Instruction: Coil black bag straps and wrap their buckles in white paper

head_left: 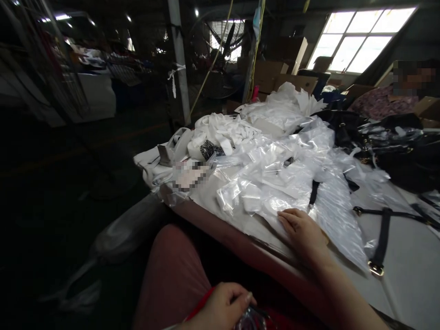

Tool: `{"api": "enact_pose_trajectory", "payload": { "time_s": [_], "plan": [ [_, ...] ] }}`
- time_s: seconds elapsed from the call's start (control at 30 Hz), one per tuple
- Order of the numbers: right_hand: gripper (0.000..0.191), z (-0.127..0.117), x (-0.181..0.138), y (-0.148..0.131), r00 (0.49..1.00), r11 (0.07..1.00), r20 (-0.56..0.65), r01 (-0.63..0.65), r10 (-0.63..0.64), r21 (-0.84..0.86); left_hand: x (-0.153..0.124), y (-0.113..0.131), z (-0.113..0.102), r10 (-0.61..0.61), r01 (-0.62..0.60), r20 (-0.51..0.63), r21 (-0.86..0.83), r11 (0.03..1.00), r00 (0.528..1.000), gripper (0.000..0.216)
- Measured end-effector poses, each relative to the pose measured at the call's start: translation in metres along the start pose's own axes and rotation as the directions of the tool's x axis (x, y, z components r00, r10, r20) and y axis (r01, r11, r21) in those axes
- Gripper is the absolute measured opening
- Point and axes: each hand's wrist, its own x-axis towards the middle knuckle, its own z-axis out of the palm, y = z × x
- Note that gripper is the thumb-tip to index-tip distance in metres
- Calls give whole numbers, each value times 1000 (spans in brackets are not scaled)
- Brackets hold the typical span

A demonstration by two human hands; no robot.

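My right hand (302, 231) lies flat on the table near its front edge, fingers stretched onto a clear plastic bag (275, 204) in a heap of clear bags (275, 169). My left hand (223, 307) is low over my lap, fingers curled round a small clear, shiny thing (249, 319) that I cannot make out, beside something red. A black strap with a gold buckle (381, 240) lies just right of my right hand. A second black strap (312, 195) sits under the plastic above my fingers.
The table (412, 275) has a reddish front edge (220, 229). White fabric pieces (223, 133) and a tape dispenser (170, 151) sit at its far left; black bags (395, 142) at the right. Another person sits at the far right. A post (180, 59) and cardboard boxes (275, 73) stand behind.
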Motion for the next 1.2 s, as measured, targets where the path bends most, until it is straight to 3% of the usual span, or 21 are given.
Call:
{"api": "enact_pose_trajectory", "payload": {
  "time_s": [0.43,0.7,0.97,1.03,1.2],
  "plan": [
    [24,-6,15,3,996,996,81,-39,46,-83,2,16,0,-32,32,1,31,999,1000,51],
    [20,3,14,-15,997,979,-42,-64,57,-191,-3,23,-1,-39,39,-1,-22,999,999,48],
    [25,7,6,-25,980,979,-192,20,-60,-203,-7,23,0,-46,46,-18,-22,999,999,43],
    [24,9,6,-29,986,989,-165,13,-37,-146,-9,27,0,-54,53,-25,-22,998,998,40],
    [26,13,4,-30,978,975,-81,-180,191,129,-10,30,0,-48,48,-18,0,999,999,42]
  ]
}}
